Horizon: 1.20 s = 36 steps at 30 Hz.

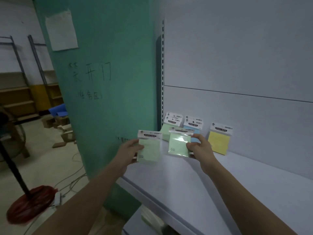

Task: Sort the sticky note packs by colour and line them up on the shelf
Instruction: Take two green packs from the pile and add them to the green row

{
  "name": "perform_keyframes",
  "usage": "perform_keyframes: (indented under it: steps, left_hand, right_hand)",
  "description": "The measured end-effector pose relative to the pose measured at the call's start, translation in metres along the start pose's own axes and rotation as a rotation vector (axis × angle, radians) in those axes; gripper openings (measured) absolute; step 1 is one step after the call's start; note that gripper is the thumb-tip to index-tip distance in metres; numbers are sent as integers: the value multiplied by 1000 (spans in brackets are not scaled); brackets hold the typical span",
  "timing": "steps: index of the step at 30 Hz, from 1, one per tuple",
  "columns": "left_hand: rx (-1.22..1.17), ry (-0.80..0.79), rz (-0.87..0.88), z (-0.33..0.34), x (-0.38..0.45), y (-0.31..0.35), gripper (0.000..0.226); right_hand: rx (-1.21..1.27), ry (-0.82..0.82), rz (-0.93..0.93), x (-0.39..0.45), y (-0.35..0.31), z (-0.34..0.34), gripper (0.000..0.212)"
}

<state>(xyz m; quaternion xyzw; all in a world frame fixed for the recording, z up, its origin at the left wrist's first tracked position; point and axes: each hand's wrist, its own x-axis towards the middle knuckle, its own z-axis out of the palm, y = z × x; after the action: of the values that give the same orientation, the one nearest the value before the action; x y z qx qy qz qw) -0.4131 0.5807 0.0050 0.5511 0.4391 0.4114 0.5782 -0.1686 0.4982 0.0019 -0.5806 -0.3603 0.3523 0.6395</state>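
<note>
My left hand (131,150) grips a green sticky note pack (150,148) by its left edge, held just off the shelf's left end. A second green pack (178,144) is pinched by my right hand (199,147) over the white shelf (237,184). Against the shelf's back panel lean a stack of green packs (166,128), a stack of blue packs (193,126) partly hidden behind my right hand, and a single yellow pack (219,139) to their right.
A teal pillar (105,99) with handwriting stands just left of the shelf. On the floor at the left are a red fan base (32,202), cables and cardboard boxes (62,129). More packs lie on a lower shelf (152,217).
</note>
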Motion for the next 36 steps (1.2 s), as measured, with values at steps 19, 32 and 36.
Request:
perform_keyframes:
  steps: [19,32,36]
  left_hand:
    - [329,-238,215,42,172,-20,23]
    - [303,-305,367,52,200,-31,20]
    - [316,-278,384,55,203,-31,18]
  right_hand:
    - [84,468,-140,82,21,22,31]
    - [-132,644,-285,71,29,47,35]
    - [-112,660,-308,68,27,42,38]
